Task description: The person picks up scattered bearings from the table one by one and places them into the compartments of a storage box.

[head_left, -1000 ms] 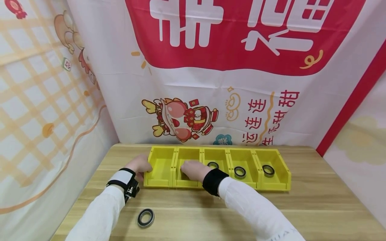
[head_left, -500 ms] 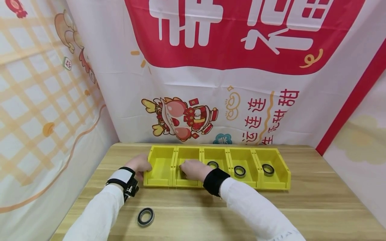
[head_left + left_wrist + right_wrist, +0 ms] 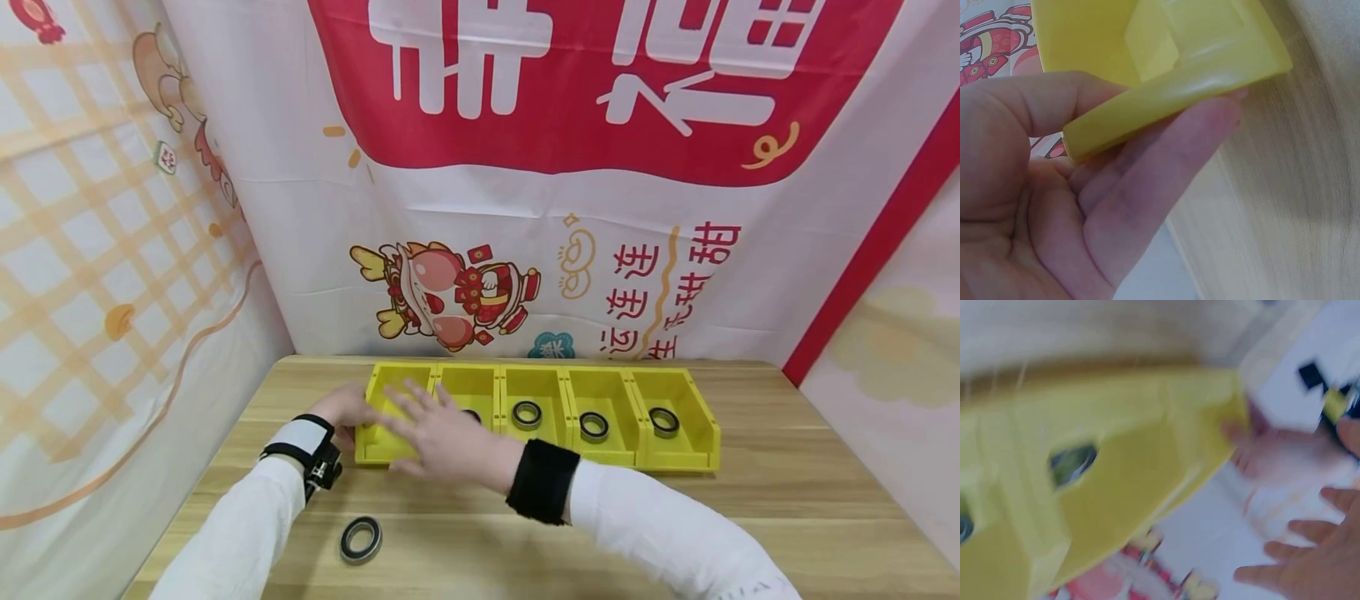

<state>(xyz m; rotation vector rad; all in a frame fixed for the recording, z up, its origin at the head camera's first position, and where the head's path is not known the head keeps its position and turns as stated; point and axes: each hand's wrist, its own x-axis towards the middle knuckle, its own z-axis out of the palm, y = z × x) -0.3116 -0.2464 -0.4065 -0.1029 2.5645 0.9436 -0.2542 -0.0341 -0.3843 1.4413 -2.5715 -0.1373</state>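
Note:
My left hand (image 3: 347, 410) pinches the left side wall of the leftmost yellow bin (image 3: 1179, 100), thumb on the inner side and fingers along the outside. My right hand (image 3: 446, 437) holds nothing; its fingers are spread over the front of the two leftmost bins, and it is blurred. Behind it, a ball bearing (image 3: 472, 414) lies in the second bin, mostly hidden in the head view. Single bearings lie in the third bin (image 3: 527, 414), the fourth bin (image 3: 594, 427) and the rightmost bin (image 3: 663, 422). Another black-and-silver bearing (image 3: 361, 540) lies flat on the table before the bins.
The yellow bins stand joined in a row near the back of the wooden table (image 3: 600, 533). Behind them hangs a printed white and red cloth (image 3: 450, 200), and a checked cloth (image 3: 112, 208) covers the left side.
My right hand has come out of the second bin and opened, shifting left and toward me; a bearing now shows in that bin. My left hand stays on the bin wall.

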